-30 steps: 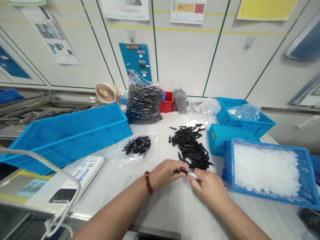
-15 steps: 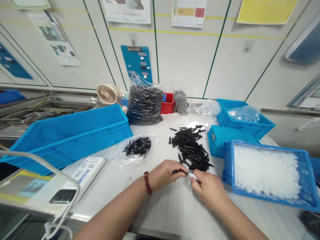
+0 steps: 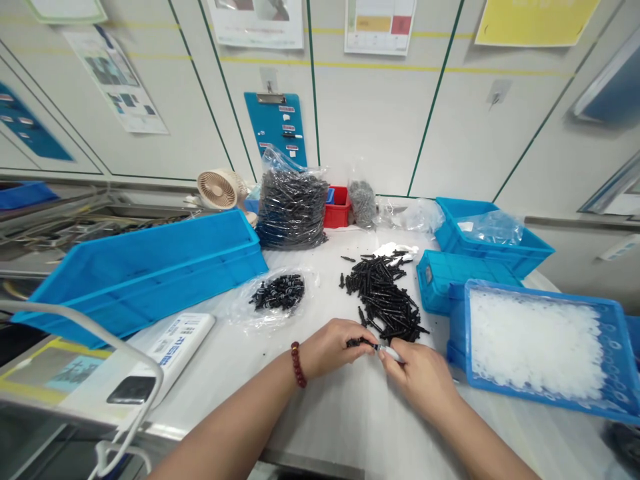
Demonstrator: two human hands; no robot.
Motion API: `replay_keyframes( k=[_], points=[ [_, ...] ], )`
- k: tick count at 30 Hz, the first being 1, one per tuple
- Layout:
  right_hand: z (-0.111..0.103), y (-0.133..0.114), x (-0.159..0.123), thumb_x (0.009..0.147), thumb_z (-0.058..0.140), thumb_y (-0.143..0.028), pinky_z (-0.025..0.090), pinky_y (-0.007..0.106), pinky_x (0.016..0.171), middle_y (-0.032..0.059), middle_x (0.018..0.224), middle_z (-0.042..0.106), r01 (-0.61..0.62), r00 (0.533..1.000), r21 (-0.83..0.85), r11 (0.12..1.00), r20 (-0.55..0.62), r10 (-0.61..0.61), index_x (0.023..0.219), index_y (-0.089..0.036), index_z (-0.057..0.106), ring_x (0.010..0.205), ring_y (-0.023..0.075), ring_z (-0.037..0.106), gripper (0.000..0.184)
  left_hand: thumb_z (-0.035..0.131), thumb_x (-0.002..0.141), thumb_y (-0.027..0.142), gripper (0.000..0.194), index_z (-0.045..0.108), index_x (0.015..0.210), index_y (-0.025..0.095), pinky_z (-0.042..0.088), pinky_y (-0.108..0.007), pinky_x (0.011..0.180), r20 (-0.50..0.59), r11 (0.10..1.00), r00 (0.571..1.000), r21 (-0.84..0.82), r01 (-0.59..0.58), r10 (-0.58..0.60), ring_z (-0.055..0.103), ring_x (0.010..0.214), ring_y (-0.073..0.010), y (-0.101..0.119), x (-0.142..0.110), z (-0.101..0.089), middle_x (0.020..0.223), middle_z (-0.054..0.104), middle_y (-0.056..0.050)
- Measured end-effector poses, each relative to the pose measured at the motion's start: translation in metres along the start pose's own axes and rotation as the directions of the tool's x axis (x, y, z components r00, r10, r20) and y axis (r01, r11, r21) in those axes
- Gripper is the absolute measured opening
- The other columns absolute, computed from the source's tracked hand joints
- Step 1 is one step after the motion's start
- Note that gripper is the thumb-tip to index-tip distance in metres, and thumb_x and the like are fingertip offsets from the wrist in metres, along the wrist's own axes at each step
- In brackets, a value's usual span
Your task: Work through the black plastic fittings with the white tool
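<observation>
Black plastic fitting [image 3: 358,342] lay crosswise, its long axis running from the narrow pinch of the left hand [image 3: 330,348] to the right hand [image 3: 419,381], pinching a white sleeve [image 3: 391,354]. Loose black fittings [image 3: 383,300] lay just beyond the grip.

White workbench [image 3: 330,427] | is carrying a long blue plastic crate [image 3: 145,277] | a loose pile of black plastic parts [image 3: 383,297] | a clear bag of black parts [image 3: 277,293] | a blue tray of white pieces [image 3: 535,343]

Pale panelled wall [image 3: 375,133] with green seams [image 3: 313,87], a yellow stripe [image 3: 375,65], paper posters [image 3: 115,83] and a blue clipboard [image 3: 255,127]
</observation>
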State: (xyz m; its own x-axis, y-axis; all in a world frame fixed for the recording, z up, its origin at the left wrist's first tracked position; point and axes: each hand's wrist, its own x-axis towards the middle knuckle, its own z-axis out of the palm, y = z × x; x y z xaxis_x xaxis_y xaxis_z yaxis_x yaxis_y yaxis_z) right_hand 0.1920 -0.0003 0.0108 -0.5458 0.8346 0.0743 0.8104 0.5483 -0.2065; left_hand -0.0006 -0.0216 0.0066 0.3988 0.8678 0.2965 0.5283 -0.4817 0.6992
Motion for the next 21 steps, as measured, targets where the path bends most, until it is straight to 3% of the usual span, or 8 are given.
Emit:
replay_keyframes(
  k=[4, 8, 10, 11, 13, 15, 18, 21],
  points=[
    [0.001, 0.0, -0.001, 0.086, 0.052, -0.032, 0.015, 0.025, 0.049, 0.0005, 0.064, 0.062, -0.04, 0.999, -0.016, 0.999, 0.008, 0.04, 0.065, -0.019, 0.054, 0.059, 0.0147, 0.055, 0.025, 0.054, 0.084, 0.025, 0.017, 0.068, 0.092, 0.017, 0.046, -0.021, 0.073, -0.008, 0.996, 1.0, -0.081, 0.023, -0.023, 0.061, 0.076, -0.0127, 0.002, 0.001, -0.002, 0.085, 0.068, -0.004],
    [-0.001, 0.004, 0.001, 0.088, 0.048, -0.032, 0.017, 0.024, 0.049, 0.0004, 0.064, 0.062, -0.075, 0.997, -0.014, 0.997, 0.012, 0.075, 0.066, -0.02, 0.053, 0.06, 0.015, 0.056, 0.026, 0.06, 0.078, 0.028, 0.016, 0.067, 0.085, 0.015, 0.045, -0.021, 0.066, -0.047, 0.942, 0.981, -0.291, 0.168, -0.189, 0.058, 0.071, -0.0121, 0.001, 0.002, -0.006, 0.079, 0.066, -0.005],
    [-0.003, 0.007, 0.002, 0.091, 0.045, -0.034, 0.019, 0.023, 0.048, 0.0002, 0.064, 0.061, -0.101, 0.995, -0.014, 0.995, 0.008, 0.101, 0.068, -0.02, 0.053, 0.059, 0.015, 0.056, 0.028, 0.063, 0.075, 0.033, 0.022, 0.063, 0.085, 0.013, 0.04, -0.019, 0.053, -0.057, 0.817, 0.942, -0.518, 0.255, -0.33, 0.05, 0.057, -0.0086, 0.0, 0.004, -0.009, 0.067, 0.059, -0.002],
    [-0.004, 0.008, 0.003, 0.092, 0.043, -0.035, 0.021, 0.023, 0.048, 0.0001, 0.064, 0.061, -0.111, 0.994, -0.016, 0.994, 0.002, 0.111, 0.069, -0.02, 0.053, 0.059, 0.0153, 0.057, 0.029, 0.064, 0.074, 0.036, 0.025, 0.06, 0.084, 0.013, 0.034, -0.017, 0.046, -0.058, 0.711, 0.912, -0.647, 0.276, -0.406, 0.043, 0.05, -0.0063, -0.001, 0.005, -0.01, 0.06, 0.052, 0.001],
    [-0.004, 0.009, 0.005, 0.094, 0.04, -0.036, 0.024, 0.023, 0.048, 0.0003, 0.066, 0.062, -0.119, 0.993, -0.022, 0.993, -0.006, 0.119, 0.075, -0.021, 0.055, 0.061, 0.0164, 0.058, 0.028, 0.065, 0.071, 0.041, 0.031, 0.051, 0.078, 0.014, 0.021, -0.013, 0.039, -0.065, 0.476, 0.845, -0.848, 0.234, -0.53, 0.03, 0.044, -0.0034, -0.003, 0.007, -0.013, 0.056, 0.038, 0.006],
    [-0.003, 0.009, 0.007, 0.094, 0.037, -0.035, 0.028, 0.023, 0.049, 0.0006, 0.07, 0.064, -0.108, 0.994, -0.025, 0.994, -0.01, 0.108, 0.084, -0.023, 0.058, 0.064, 0.0179, 0.06, 0.026, 0.062, 0.072, 0.047, 0.038, 0.04, 0.069, 0.015, 0.015, -0.012, 0.038, -0.091, 0.391, 0.819, -0.905, 0.169, -0.566, 0.026, 0.045, -0.0028, -0.007, 0.009, -0.015, 0.059, 0.032, 0.006],
    [0.003, 0.013, 0.006, 0.093, 0.037, -0.034, 0.034, 0.024, 0.051, 0.0015, 0.076, 0.067, -0.072, 0.997, -0.019, 0.997, -0.028, 0.072, 0.098, -0.025, 0.059, 0.069, 0.0206, 0.063, 0.024, 0.052, 0.075, 0.057, 0.044, 0.036, 0.066, 0.017, 0.017, -0.013, 0.038, -0.146, 0.529, 0.835, -0.827, 0.192, -0.531, 0.029, 0.046, -0.0039, -0.012, 0.013, -0.012, 0.061, 0.035, 0.004],
    [0.021, 0.028, 0.005, 0.091, 0.036, -0.038, 0.039, 0.025, 0.053, 0.0012, 0.077, 0.068, -0.022, 0.998, 0.037, 0.999, -0.066, 0.025, 0.102, -0.027, 0.059, 0.068, 0.0206, 0.064, 0.028, 0.057, 0.075, 0.046, 0.034, 0.047, 0.064, 0.015, 0.028, -0.017, 0.041, -0.181, 0.664, 0.836, -0.701, 0.26, -0.519, 0.039, 0.049, -0.0078, -0.016, 0.015, -0.001, 0.058, 0.045, 0.0]
  ],
)
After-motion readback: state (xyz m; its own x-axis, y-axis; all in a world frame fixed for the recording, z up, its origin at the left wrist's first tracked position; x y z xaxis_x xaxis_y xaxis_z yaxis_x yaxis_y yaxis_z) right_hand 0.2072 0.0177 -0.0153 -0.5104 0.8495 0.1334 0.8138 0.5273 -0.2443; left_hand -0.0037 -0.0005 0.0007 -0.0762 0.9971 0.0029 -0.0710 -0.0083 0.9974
